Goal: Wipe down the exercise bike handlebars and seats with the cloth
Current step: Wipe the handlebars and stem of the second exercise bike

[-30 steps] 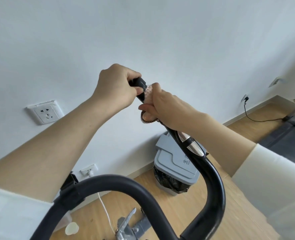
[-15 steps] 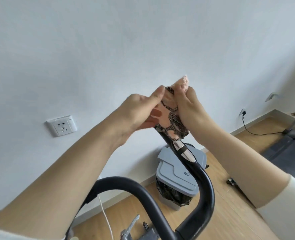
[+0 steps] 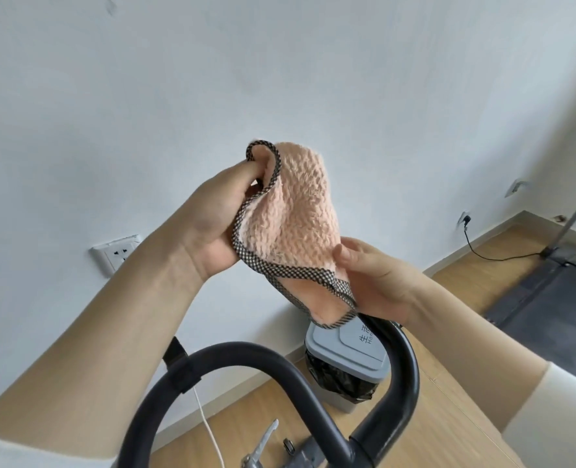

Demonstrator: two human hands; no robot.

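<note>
Centre frame, left hand (image 3: 219,224) and right hand (image 3: 377,278) each grip a pink cloth (image 3: 296,214) just above the black handlebar (image 3: 396,363); seats, unseen, probably remain unwiped.

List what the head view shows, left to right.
Wall socket → left hand → cloth → right hand → plugged-in outlet → treadmill. Both hands hold the cloth. Handlebar and grey bin are left out because they overlap the others.
</note>
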